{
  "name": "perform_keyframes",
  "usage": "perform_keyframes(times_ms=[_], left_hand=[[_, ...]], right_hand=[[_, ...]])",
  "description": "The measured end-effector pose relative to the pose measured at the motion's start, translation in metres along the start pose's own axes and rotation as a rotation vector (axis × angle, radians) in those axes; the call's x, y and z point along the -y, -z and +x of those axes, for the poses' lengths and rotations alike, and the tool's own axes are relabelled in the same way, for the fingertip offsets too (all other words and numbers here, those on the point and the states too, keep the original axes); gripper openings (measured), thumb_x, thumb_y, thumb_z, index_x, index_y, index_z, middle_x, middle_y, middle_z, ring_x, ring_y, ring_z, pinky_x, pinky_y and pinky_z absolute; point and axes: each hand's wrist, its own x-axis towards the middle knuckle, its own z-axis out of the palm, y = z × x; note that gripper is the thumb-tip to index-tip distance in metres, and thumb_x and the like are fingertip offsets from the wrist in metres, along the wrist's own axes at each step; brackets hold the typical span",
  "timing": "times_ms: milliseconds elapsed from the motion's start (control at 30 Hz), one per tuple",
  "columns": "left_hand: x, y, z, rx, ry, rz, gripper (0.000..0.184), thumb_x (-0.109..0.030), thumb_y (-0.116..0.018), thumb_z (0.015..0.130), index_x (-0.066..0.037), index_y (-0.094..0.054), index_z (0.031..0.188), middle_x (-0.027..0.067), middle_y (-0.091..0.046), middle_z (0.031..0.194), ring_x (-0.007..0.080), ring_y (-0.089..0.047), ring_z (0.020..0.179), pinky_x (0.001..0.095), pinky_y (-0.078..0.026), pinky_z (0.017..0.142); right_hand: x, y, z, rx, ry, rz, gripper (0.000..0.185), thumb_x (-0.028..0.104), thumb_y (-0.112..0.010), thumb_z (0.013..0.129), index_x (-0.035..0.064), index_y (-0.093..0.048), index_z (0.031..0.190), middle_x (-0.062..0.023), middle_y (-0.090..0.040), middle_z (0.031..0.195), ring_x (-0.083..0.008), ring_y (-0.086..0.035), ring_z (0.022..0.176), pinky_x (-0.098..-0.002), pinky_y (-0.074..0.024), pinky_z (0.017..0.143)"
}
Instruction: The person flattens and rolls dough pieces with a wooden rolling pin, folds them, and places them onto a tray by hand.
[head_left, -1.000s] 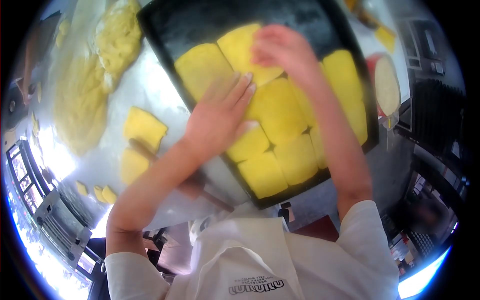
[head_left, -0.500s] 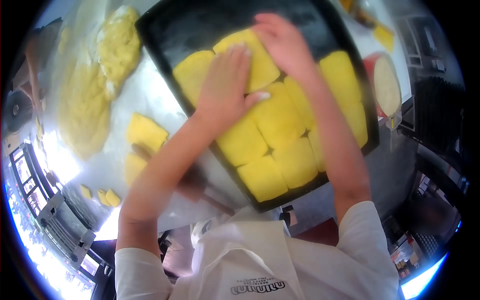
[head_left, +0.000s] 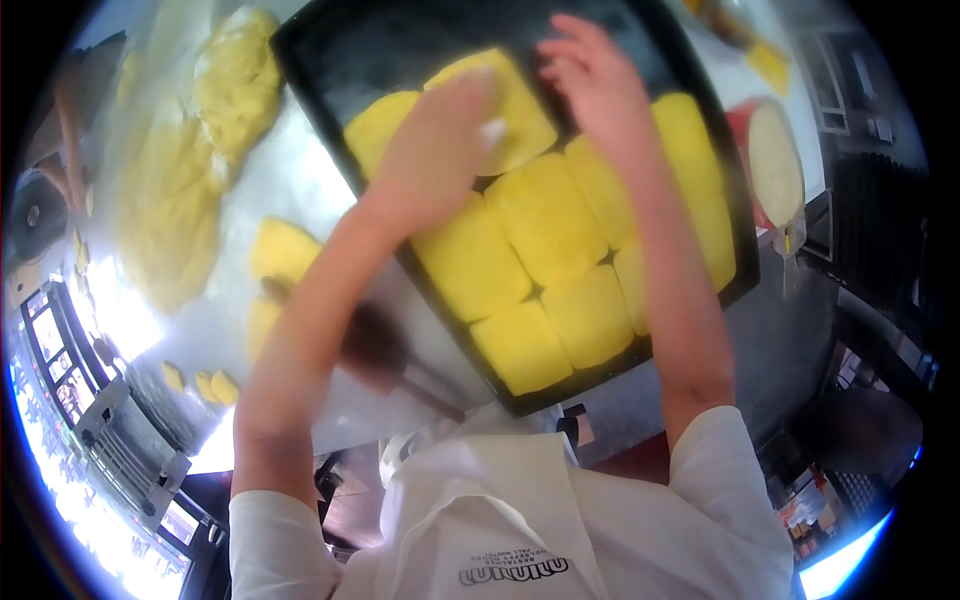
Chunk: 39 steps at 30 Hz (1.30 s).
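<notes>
Yellow sheets of dough (head_left: 555, 225) lie edge to edge in a black baking tray (head_left: 410, 55). My left hand (head_left: 440, 135) rests over the far left squares, its fingertips and thumb on the upper dough square (head_left: 515, 100). Motion blurs those fingers somewhat, but they look extended over the surface rather than wrapped round anything. Above the tray's far half, my right hand (head_left: 600, 85) is empty, with its fingers apart. It is just right of that same square, and its forearm crosses over the right-hand pieces.
Large masses of yellow dough (head_left: 235, 90) lie on the metal table (head_left: 290, 190) at left. Nearer are cut dough pieces (head_left: 285, 250), small scraps (head_left: 215, 387) and a brown tool with a handle (head_left: 385, 350), partly behind my left arm. A red-rimmed round container (head_left: 770, 165) stands right of the tray.
My right hand has lifted off the upper dough square and shifted right. My left hand has slid slightly left, its thumb now drawn in nearer the fingers.
</notes>
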Motion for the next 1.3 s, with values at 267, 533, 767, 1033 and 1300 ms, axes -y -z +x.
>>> perform_keyframes(times_ms=[267, 533, 767, 1033, 1300], left_hand=[[-0.031, 0.008, -0.035, 0.068, -0.059, 0.361, 0.06, -0.025, -0.065, 0.098, 0.003, -0.046, 0.148, 0.0206, -0.045, 0.158, 0.0394, -0.042, 0.146, 0.0502, -0.032, 0.122], [-0.038, -0.002, -0.057, 0.091, -0.086, 0.312, 0.064, -0.032, -0.067, 0.097, 0.003, -0.048, 0.147, 0.0206, -0.046, 0.155, 0.0416, -0.041, 0.144, 0.054, -0.033, 0.121], [-0.076, 0.003, -0.113, -0.073, -0.022, 0.047, 0.053, 0.0, -0.073, 0.084, -0.001, -0.06, 0.135, 0.0205, -0.06, 0.14, 0.0437, -0.056, 0.131, 0.0541, -0.046, 0.111], [-0.113, 0.02, -0.204, -0.154, 0.062, -0.145, 0.048, 0.013, -0.068, 0.072, 0.001, -0.07, 0.118, 0.0181, -0.07, 0.123, 0.0408, -0.068, 0.113, 0.0465, -0.056, 0.096], [-0.115, 0.02, -0.231, -0.204, 0.169, -0.165, 0.048, 0.013, -0.066, 0.073, -0.001, -0.071, 0.118, 0.0166, -0.071, 0.122, 0.0378, -0.069, 0.109, 0.0435, -0.056, 0.094]], right_hand=[[-0.006, 0.008, -0.045, 0.047, 0.009, -0.165, 0.037, 0.005, -0.055, 0.1, 0.006, -0.055, 0.138, -0.0125, -0.073, 0.108, -0.0296, -0.073, 0.097, -0.0382, -0.0565, 0.087], [0.002, 0.01, -0.043, 0.019, 0.021, -0.229, 0.035, 0.005, -0.055, 0.1, 0.0082, -0.059, 0.135, -0.01, -0.073, 0.107, -0.027, -0.071, 0.095, -0.037, -0.0563, 0.085], [0.035, 0.014, -0.038, 0.205, -0.198, 0.433, 0.033, 0.008, -0.059, 0.1, -0.0013, -0.059, 0.131, -0.012, -0.074, 0.111, -0.0208, -0.073, 0.095, -0.0319, -0.0579, 0.084], [0.035, 0.012, -0.04, 0.155, -0.22, 0.827, 0.031, 0.018, -0.068, 0.1, -0.0034, -0.064, 0.122, -0.015, -0.074, 0.106, -0.0231, -0.074, 0.096, -0.0329, -0.06, 0.086], [0.053, -0.001, -0.041, 0.304, -0.15, 0.382, 0.032, 0.032, -0.066, 0.103, -0.0001, -0.07, 0.1, -0.0072, -0.072, 0.09, -0.0143, -0.069, 0.078, -0.0265, -0.0562, 0.078]])
